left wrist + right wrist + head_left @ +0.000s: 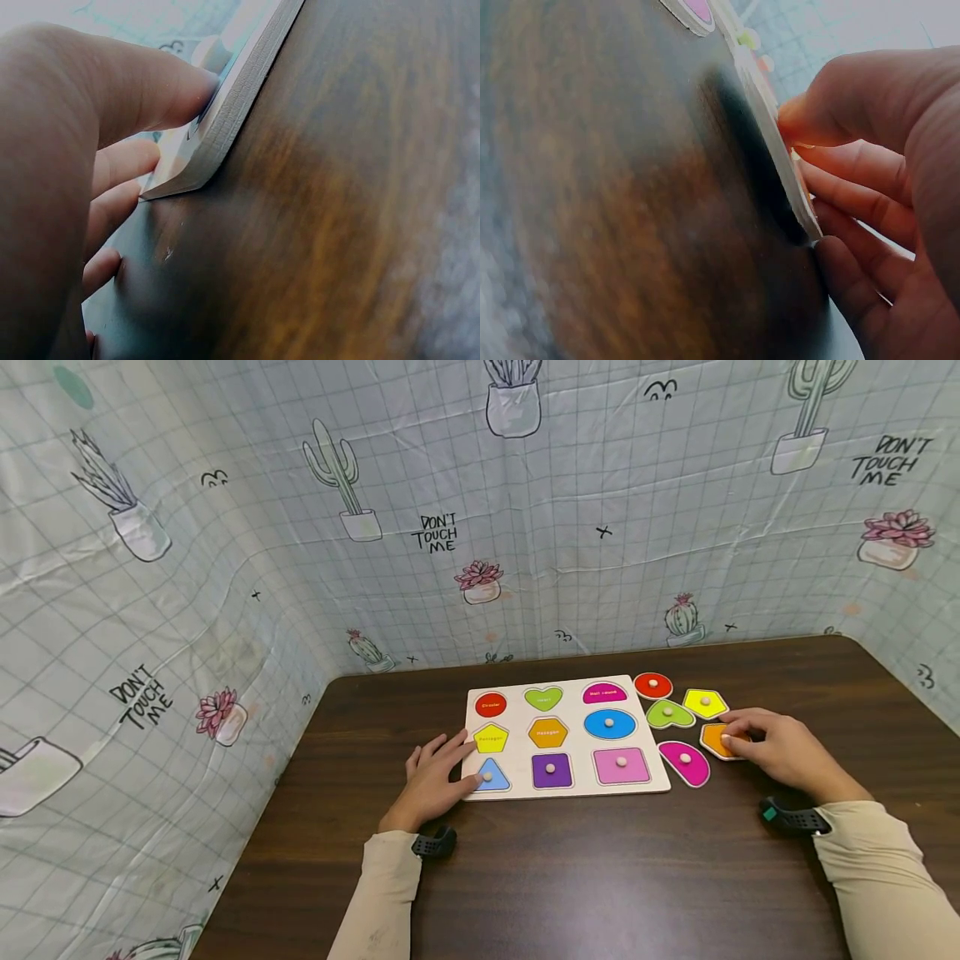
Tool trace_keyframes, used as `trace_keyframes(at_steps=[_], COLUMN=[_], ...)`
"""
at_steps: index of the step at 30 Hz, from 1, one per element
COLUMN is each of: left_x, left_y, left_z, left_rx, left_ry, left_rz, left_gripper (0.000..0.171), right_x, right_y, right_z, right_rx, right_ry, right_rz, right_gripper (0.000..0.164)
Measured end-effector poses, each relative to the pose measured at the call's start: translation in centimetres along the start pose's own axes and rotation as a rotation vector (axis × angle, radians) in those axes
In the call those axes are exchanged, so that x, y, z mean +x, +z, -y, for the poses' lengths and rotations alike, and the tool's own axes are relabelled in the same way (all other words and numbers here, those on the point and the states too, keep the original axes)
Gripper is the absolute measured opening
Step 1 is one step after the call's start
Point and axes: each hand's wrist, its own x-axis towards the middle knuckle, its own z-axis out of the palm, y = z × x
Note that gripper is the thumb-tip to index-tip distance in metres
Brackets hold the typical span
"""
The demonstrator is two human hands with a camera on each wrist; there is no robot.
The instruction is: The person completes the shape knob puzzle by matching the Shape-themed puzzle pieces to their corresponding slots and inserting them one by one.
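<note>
A white wooden shape puzzle board [517, 778] lies on the table. My left hand [435, 778] rests at its lower left corner, thumb on the top beside the blue triangle [492, 774], other fingers spread along the left edge. In the left wrist view the thumb [157, 86] touches the board near a small knob [211, 54]. To the right of the board, my right hand [783, 752] pinches the orange hexagon piece [712, 740] by its middle, where the fingers hide the knob. In the right wrist view that hexagon piece [769, 127] shows edge-on.
Near the right hand lie a yellow pentagon [703, 697], a green heart [666, 716], a red circle [647, 681] and a magenta half round [690, 770]. Knobbed blue oval [600, 733], purple square [561, 779] and pink rectangle [637, 774] pieces sit in the board. A patterned cloth [525, 543] hangs behind.
</note>
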Motion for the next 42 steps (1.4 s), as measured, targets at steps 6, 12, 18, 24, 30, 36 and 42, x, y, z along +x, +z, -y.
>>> trace_keyframes(at_steps=[6,12,18,24,30,36,42], left_x=[0.0,-0.1,-0.1,0.0,0.0,-0.1,-0.1], left_y=[0.1,-0.1,-0.1,0.0,0.0,0.1,0.1], left_z=[0.0,-0.2,-0.1,-0.1,0.0,0.1,0.0], left_rx=[0.001,-0.006,0.0,0.004,0.006,-0.001,-0.001], left_ry=[-0.002,0.008,0.016,0.014,0.014,0.021,0.018], left_rz=[-0.007,0.001,-0.006,-0.002,-0.006,-0.013,-0.016], left_gripper=[0.065,0.065,0.064,0.064,0.064,0.063,0.063], right_x=[0.1,0.0,0.0,0.2,0.7,1.1,1.8], right_y=[0.1,0.1,0.5,1.0,1.4,1.6,2.2], right_z=[0.0,0.2,0.8,1.8,2.7,3.8,5.6], right_rx=[0.023,0.052,0.057,0.082,0.111,0.15,0.155], right_ry=[0.034,0.051,0.065,0.063,0.048,0.036,0.026], right_rz=[-0.002,-0.029,-0.082,-0.155,-0.17,-0.199,-0.186], right_gripper=[0.019,0.028,0.032,0.028,0.025,0.025,0.026])
